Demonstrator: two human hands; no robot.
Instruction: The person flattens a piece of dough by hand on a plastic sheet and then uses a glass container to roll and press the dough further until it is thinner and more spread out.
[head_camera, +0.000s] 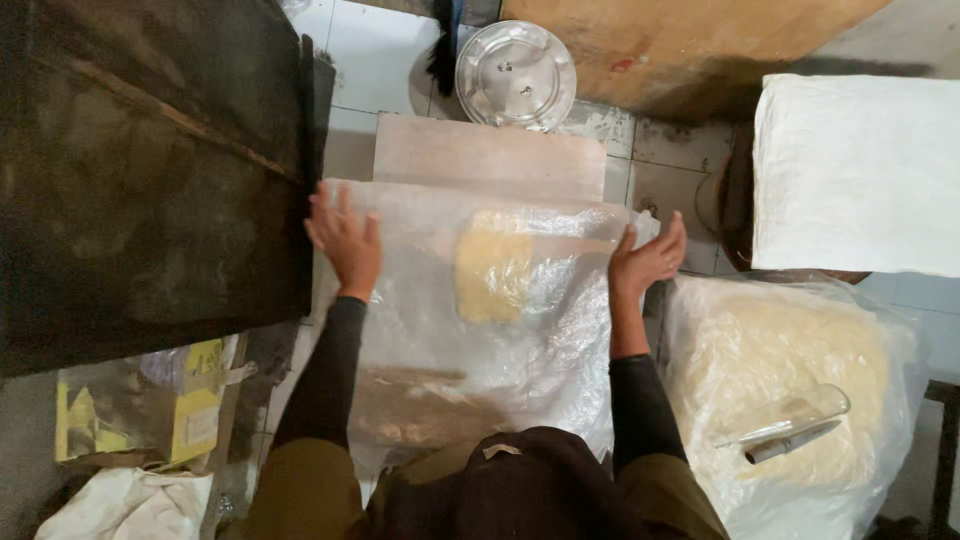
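A clear plastic sheet (440, 330) lies spread over a wooden board (490, 155) on the tiled floor. Under the plastic sits a flat yellowish slab of dough (492, 265). My left hand (345, 240) rests flat on the sheet's left edge, fingers spread. At the sheet's right edge my right hand (645, 258) has its fingers curled on the plastic. Both arms wear dark sleeves.
A dark flat slab (150, 170) fills the left. A round metal lid (515, 75) lies beyond the board. At right, a plastic-covered heap of dough (780, 380) carries a clear cup and a small tool (790, 440); a white cloth-covered block (855, 170) stands behind it. A yellow carton (150, 410) sits lower left.
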